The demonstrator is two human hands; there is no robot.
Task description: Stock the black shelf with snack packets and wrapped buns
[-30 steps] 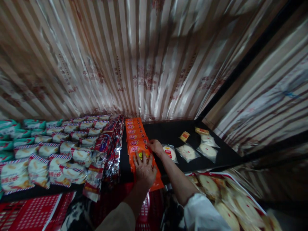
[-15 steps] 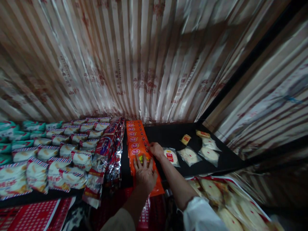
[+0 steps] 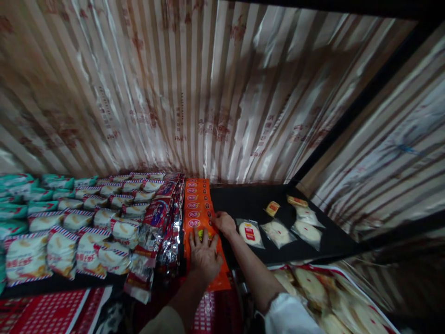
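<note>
A row of overlapping orange snack packets (image 3: 193,204) runs from the back of the black shelf to its front edge. My left hand (image 3: 204,255) lies palm down across the front packets, fingers spread. At the row's right edge, my right hand (image 3: 224,223) has its fingers curled and drawn together on an orange packet; the fingertips are partly hidden. Just right of that hand rests a round white flatbread in a clear wrapper (image 3: 250,233). Dark red and silver packets (image 3: 160,208) stand close along the left side of the orange row.
White snack bags with striped edges (image 3: 88,248) and green bags (image 3: 15,211) fill the left side of the shelf (image 3: 239,197). More wrapped flatbreads (image 3: 308,232) lie at right. Below are a box of flatbreads (image 3: 309,283) and a red basket (image 3: 45,311). Striped sheeting (image 3: 194,93) hangs behind.
The view has shifted slightly, so the shelf appears lower and farther right. My left hand remains flat on the orange packets, and my right hand stays at their right edge.
</note>
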